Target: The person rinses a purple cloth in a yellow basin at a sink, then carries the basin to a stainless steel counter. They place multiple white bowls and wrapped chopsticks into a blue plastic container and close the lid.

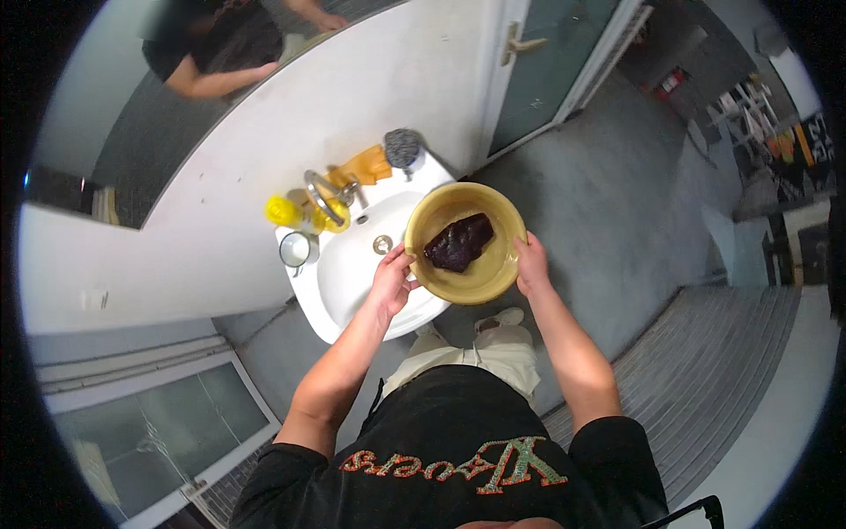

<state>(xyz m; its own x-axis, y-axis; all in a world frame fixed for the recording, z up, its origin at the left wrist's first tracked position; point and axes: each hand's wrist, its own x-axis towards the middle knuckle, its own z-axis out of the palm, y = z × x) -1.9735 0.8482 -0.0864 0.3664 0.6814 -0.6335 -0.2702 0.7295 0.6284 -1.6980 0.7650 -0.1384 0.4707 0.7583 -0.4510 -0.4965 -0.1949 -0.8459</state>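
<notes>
My left hand [392, 279] and my right hand [532, 266] grip opposite sides of a round yellow plastic basin [436, 281], holding it over the right edge of a white washbasin [344, 271]. Inside the yellow basin lies a dark, wet-looking lump [461, 242], possibly cloth; its kind is hard to tell. My fingers curl around the basin's rim, with some hidden beneath it. A curved metal faucet [317, 192] stands at the washbasin's back, left of my hands, and the drain [382, 244] shows beside the basin.
Around the washbasin's rim stand a white mug [295, 250], a yellow-capped bottle [284, 211], orange cloth or gloves [363, 166] and a grey scrubber [402, 147] on a holder. A mirror [125, 132] hangs on the wall behind. A glass-panelled door [545, 73] stands beyond, to the right.
</notes>
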